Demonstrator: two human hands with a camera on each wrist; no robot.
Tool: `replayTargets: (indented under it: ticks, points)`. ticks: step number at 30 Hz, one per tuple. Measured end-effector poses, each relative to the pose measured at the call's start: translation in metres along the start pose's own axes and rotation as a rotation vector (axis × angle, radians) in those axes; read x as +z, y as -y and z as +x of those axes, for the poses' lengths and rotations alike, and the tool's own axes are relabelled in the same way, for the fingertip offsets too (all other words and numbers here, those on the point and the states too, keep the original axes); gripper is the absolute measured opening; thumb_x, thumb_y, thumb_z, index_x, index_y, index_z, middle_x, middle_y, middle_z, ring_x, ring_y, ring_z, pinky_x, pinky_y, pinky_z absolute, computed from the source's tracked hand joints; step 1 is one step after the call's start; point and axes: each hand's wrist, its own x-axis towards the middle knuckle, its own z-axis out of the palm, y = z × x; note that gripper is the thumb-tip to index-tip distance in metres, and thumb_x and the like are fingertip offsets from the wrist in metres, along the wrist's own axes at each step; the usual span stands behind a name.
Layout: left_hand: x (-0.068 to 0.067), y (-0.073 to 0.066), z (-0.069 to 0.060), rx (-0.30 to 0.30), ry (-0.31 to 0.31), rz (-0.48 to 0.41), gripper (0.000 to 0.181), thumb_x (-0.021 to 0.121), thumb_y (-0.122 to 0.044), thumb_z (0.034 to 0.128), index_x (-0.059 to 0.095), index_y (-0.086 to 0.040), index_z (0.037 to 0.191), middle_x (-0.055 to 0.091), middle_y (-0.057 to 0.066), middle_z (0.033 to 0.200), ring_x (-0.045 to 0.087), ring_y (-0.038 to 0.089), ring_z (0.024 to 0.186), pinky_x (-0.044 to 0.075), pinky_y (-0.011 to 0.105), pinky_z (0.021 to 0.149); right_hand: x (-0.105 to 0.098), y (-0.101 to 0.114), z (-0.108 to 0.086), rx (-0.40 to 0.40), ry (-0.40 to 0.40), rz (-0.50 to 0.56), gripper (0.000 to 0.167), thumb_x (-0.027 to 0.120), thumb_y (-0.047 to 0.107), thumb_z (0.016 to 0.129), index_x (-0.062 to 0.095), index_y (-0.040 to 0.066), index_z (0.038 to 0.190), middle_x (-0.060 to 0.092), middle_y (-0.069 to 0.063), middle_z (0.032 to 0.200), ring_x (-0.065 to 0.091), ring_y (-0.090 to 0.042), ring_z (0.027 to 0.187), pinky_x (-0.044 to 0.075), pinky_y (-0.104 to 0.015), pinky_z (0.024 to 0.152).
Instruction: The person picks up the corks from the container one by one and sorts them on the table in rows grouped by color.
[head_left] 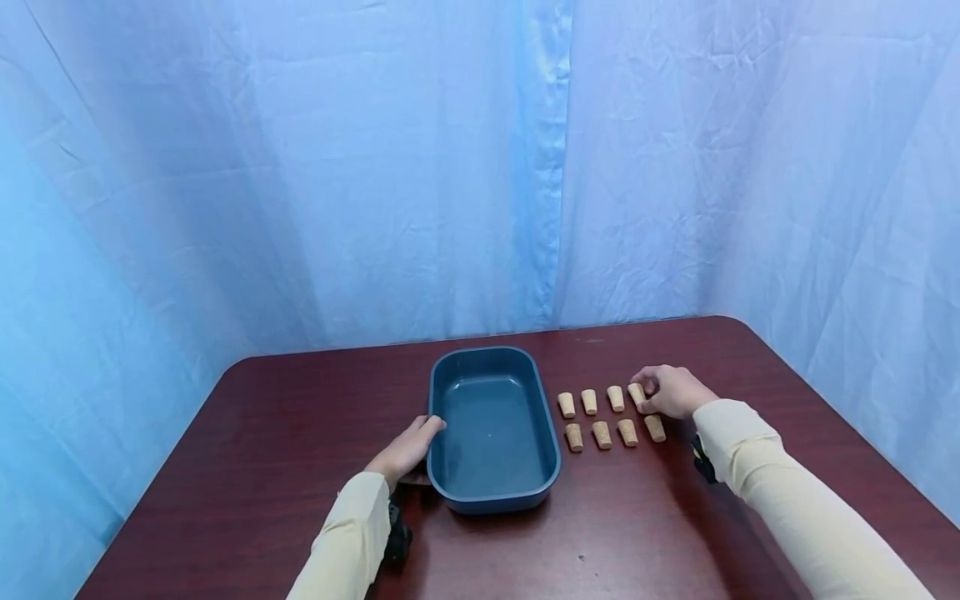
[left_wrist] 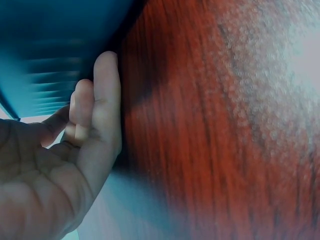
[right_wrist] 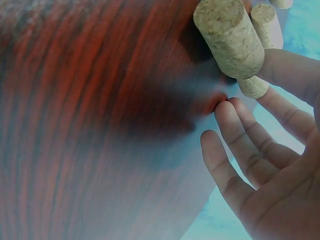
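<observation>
A deep, dark blue rectangular dish [head_left: 491, 433] with rounded corners stands mid-table, nothing inside it. My left hand [head_left: 408, 446] holds its left side, thumb on the rim and the other fingers against the outer wall [left_wrist: 55, 55], low by the tabletop. To the right of the dish, several tapered cork stoppers [head_left: 601, 434] stand in two rows. My right hand [head_left: 671, 392] pinches the rightmost stopper [head_left: 637, 394] of the far row between thumb and forefinger. The near row's end stopper [right_wrist: 230, 37] partly hides that pinch in the right wrist view; the remaining fingers are spread.
Everything stands on a dark red wood-grain table [head_left: 300, 433] with rounded far corners. Pale blue curtains [head_left: 420, 167] hang behind it and at both sides. A dark wrist device [head_left: 397, 537] sits under the left sleeve.
</observation>
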Motion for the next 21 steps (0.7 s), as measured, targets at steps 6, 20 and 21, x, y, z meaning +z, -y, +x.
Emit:
replayTargets:
  ticks: [6,20,21]
  points:
    - [-0.001,0.0,-0.002,-0.004,0.0,0.002,0.067,0.041,-0.042,0.1007,0.032,-0.002,0.154,0.045,0.027,0.143,0.06,0.035,0.106,0.06,0.045,0.075,0.001,0.001,0.003,0.016,0.004,0.002,0.034,0.075,0.005,0.087,0.065,-0.005,0.118,0.056,-0.012,0.092,0.053,-0.029,0.086,0.046,-0.042,0.074]
    - [0.005,-0.007,-0.002,0.026,0.009,0.017,0.068,0.042,-0.044,0.1015,0.032,-0.003,0.155,0.047,0.025,0.142,0.061,0.033,0.103,0.059,0.045,0.077,-0.009,-0.002,-0.008,0.023,0.012,0.026,0.044,0.072,0.013,0.091,0.06,-0.007,0.129,0.059,-0.019,0.105,0.055,-0.034,0.095,0.048,-0.046,0.079]
    - [0.005,-0.007,-0.001,0.027,0.01,0.01,0.068,0.042,-0.044,0.1017,0.033,-0.003,0.155,0.046,0.026,0.143,0.061,0.034,0.104,0.059,0.046,0.077,-0.009,-0.001,-0.01,0.021,0.008,0.026,0.045,0.071,0.014,0.092,0.059,-0.008,0.13,0.059,-0.021,0.107,0.056,-0.035,0.098,0.049,-0.048,0.08]
